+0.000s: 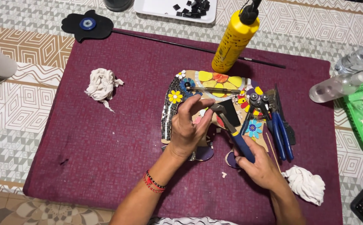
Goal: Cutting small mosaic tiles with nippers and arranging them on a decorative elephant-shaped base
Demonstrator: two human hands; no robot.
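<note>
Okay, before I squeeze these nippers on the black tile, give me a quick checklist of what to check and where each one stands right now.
1. Left hand pinches the black tile: ok.
2. Nippers head at the tile's edge: ok; exact bite cannot tell.
3. Right hand grips the blue handles: ok.
4. Fingertips clear of the jaws: cannot tell, they sit very close.
5. Mosaic piece flat on the maroon mat: ok.
6. Yellow glue bottle upright, away from both hands: ok.

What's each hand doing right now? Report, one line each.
Left hand: pinching a small tile piece at the nipper jaws.
Right hand: closed on the blue-handled nippers.
</note>
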